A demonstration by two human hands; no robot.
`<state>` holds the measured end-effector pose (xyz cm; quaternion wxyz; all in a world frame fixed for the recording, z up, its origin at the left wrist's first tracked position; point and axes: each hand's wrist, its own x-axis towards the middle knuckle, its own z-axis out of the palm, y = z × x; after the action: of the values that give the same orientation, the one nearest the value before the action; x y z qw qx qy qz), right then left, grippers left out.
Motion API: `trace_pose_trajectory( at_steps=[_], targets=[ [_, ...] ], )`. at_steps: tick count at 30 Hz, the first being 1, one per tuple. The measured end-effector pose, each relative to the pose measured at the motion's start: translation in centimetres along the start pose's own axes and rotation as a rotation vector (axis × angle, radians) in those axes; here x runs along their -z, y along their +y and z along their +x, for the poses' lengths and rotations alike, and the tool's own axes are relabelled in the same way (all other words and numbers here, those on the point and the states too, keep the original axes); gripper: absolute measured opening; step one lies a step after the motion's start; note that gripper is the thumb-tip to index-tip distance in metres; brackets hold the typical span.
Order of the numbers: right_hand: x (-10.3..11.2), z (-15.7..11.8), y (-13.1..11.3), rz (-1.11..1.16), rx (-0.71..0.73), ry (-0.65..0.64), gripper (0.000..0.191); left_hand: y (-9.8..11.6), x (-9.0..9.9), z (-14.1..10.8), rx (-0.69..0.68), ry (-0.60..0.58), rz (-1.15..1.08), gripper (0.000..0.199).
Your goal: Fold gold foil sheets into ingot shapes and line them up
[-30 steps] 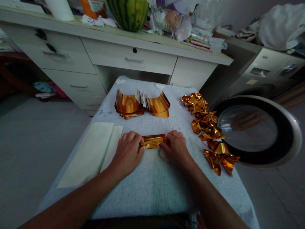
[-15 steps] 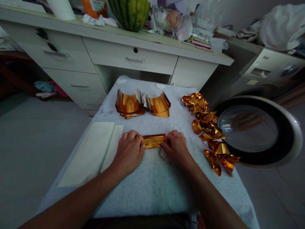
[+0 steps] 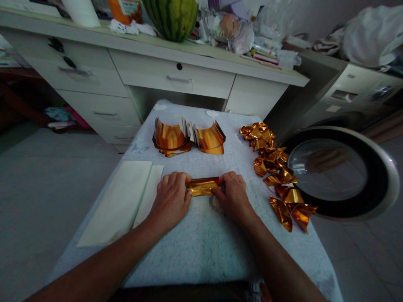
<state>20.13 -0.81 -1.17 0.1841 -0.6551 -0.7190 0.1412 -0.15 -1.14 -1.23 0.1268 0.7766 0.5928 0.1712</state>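
Note:
A folded strip of shiny gold foil paper [image 3: 203,186] lies across the middle of the cloth-covered table, between my two hands. My left hand [image 3: 172,193] is closed on its left end, thumb at the near edge and fingers at the far one. At the right end my right hand [image 3: 233,191] pinches it the same way. Beyond the strip stand two curved stacks of gold foil sheets, a left stack [image 3: 170,135] and a right stack [image 3: 210,137]. Several folded gold foil pieces [image 3: 270,161] lie heaped along the table's right side.
Folded white paper sheets [image 3: 118,201] lie left of my left arm. Behind the table is a white drawer cabinet [image 3: 151,71] with a watermelon [image 3: 172,19] on top. An open washing machine door [image 3: 333,172] reaches close to the table's right edge.
The foil strip's surface has creased a little and its far edge looks more rolled. My left fingers have shifted slightly at its end; both hands stay in place.

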Motion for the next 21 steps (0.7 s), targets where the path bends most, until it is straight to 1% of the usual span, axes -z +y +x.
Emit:
trace_pose_trajectory(
  at_steps=[2,4,5,6,8,10,13,18,21],
  targets=[
    [-0.1,-0.2,-0.3,-0.021,0.02,0.058,0.015,0.0,0.0,0.0,-0.009,0.0,-0.007,0.021],
    [-0.1,-0.4,-0.7,-0.062,0.076,0.079,0.009,-0.1,0.0,0.0,-0.02,0.003,-0.009,0.021],
    [-0.2,-0.5,-0.8,-0.084,0.117,0.07,0.004,-0.1,0.0,0.0,-0.025,0.006,-0.008,0.021],
    [-0.3,-0.5,-1.0,-0.101,0.165,0.051,0.003,-0.1,0.0,0.0,-0.029,0.012,-0.006,0.021],
    [-0.4,-0.6,-1.1,-0.108,0.259,-0.002,0.011,-0.1,0.0,0.0,-0.032,0.024,-0.001,0.02],
    [-0.4,-0.6,-1.2,-0.081,0.308,-0.05,0.017,-0.1,-0.1,0.0,-0.032,0.031,0.003,0.018],
    [-0.2,-0.5,-1.2,-0.017,0.299,-0.075,0.017,-0.1,-0.1,-0.1,-0.03,0.025,0.005,0.016],
    [0.0,-0.6,-1.3,0.048,0.268,-0.068,0.007,0.0,0.1,-0.2,-0.038,-0.01,0.026,0.012],
    [-0.1,-0.7,-1.2,0.064,0.249,-0.062,0.008,0.0,0.2,-0.2,-0.056,-0.011,0.038,0.01]
  ],
)
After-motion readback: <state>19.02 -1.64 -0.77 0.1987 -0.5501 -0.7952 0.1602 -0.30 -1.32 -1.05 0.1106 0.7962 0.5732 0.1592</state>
